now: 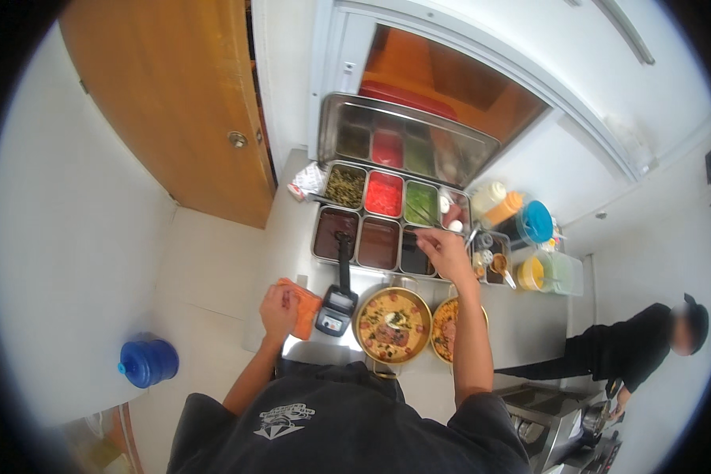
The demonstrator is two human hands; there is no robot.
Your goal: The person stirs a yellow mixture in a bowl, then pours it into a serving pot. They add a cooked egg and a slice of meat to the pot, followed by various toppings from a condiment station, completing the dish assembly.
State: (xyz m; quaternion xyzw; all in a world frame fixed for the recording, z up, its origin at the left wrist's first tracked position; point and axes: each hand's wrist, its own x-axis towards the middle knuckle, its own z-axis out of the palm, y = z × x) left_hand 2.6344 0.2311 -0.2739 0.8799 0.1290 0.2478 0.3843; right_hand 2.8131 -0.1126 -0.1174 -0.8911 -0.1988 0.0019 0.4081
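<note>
My left hand (279, 311) is closed on a folded orange cloth (304, 310) at the counter's near left edge. Over the dark front bin (416, 257), my right hand (445, 254) has its fingertips pinched together; whatever they hold is too small to make out. Just beyond those fingers, a thin utensil (423, 212) slants across a bin of chopped green pieces (420, 192). Two golden pans sit before me. The left pan (393, 322) holds broth with meat, greens and a pale piece on top. My right forearm partly hides the right pan (445, 330).
Neighbouring metal bins hold chopped red pieces (383, 194), dark greens (344, 186) and brown sauces (378, 242). A black long-handled tool (344, 261) reaches a black device (336, 312). Squeeze bottles (504, 207) and tubs stand right. A co-worker in black (636, 344) works at a stove.
</note>
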